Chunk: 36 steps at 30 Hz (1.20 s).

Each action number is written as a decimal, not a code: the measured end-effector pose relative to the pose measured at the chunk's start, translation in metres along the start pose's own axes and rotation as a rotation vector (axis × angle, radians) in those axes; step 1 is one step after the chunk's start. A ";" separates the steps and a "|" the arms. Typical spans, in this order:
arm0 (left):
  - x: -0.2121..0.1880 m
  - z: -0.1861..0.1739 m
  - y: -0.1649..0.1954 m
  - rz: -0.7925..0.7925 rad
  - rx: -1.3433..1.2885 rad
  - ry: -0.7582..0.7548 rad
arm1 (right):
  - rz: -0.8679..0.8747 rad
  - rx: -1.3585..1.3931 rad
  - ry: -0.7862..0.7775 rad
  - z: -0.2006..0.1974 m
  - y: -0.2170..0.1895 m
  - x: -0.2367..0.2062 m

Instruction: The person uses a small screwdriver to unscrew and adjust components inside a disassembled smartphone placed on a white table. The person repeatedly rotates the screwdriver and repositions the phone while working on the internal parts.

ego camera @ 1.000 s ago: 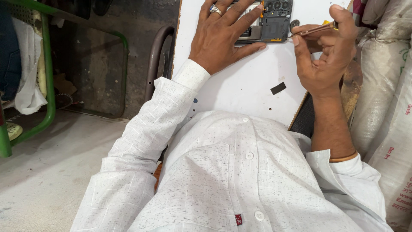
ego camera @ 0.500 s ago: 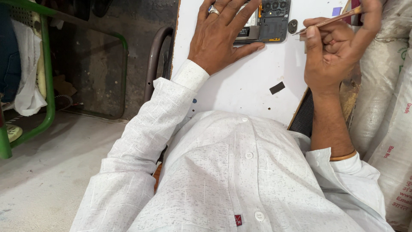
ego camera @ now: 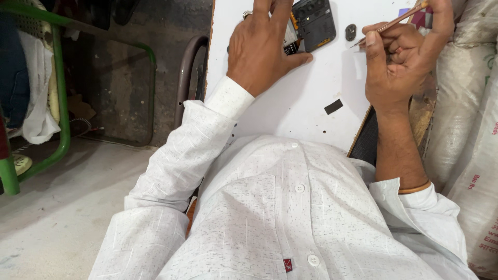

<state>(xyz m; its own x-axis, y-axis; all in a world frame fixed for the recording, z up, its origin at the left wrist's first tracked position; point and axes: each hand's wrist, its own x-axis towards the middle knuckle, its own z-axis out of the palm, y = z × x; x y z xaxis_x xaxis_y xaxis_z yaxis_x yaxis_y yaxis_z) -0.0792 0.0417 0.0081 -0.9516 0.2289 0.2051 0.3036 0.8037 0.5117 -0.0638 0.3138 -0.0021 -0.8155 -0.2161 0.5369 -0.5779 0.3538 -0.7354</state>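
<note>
An opened phone [ego camera: 313, 22] with its dark inner parts showing lies at the far edge of the white tabletop [ego camera: 306, 103]. My left hand [ego camera: 262, 49], a ring on one finger, rests flat on the table and presses on the phone's left side. My right hand [ego camera: 402, 59] pinches a thin copper-coloured tool [ego camera: 389, 23], its tip pointing left near a small dark oval part [ego camera: 351, 32] lying on the table beside the phone. The phone's upper part is cut off by the frame edge.
A small black rectangular piece [ego camera: 333, 107] lies on the table nearer to me. White woven sacks [ego camera: 469, 129] are stacked at the right. A green metal frame [ego camera: 59, 103] and a curved metal chair tube [ego camera: 184, 78] stand at the left over a concrete floor.
My right hand has lifted away from the phone and shifted right with the tool. My left hand stays on the phone; the view has dropped slightly.
</note>
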 end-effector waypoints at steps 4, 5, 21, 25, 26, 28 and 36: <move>0.001 -0.026 0.005 0.054 -0.033 0.011 | 0.007 0.006 0.004 0.002 0.000 -0.001; -0.001 -0.034 0.004 0.048 -0.029 -0.005 | 0.011 0.006 0.007 0.002 0.000 -0.001; -0.004 -0.063 0.002 0.299 0.386 0.155 | -0.005 -0.010 0.001 0.006 0.002 0.001; -0.005 -0.074 -0.007 0.168 -0.145 -0.005 | -0.008 0.003 0.004 0.005 0.002 0.004; -0.006 -0.073 -0.008 0.177 -0.403 -0.028 | -0.007 0.010 0.006 0.005 0.002 0.004; -0.011 -0.067 -0.007 0.091 -0.835 -0.127 | 0.009 0.022 0.011 0.005 0.001 0.001; -0.033 -0.015 -0.001 -0.207 -1.373 -0.339 | 0.086 0.101 0.006 -0.001 -0.005 -0.005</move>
<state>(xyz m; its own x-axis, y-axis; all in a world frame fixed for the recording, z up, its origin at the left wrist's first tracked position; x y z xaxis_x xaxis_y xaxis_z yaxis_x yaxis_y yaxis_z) -0.0471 0.0255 0.0130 -0.8894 0.4505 -0.0772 -0.2210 -0.2760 0.9354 -0.0571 0.3144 -0.0008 -0.8623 -0.1831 0.4722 -0.5061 0.2774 -0.8167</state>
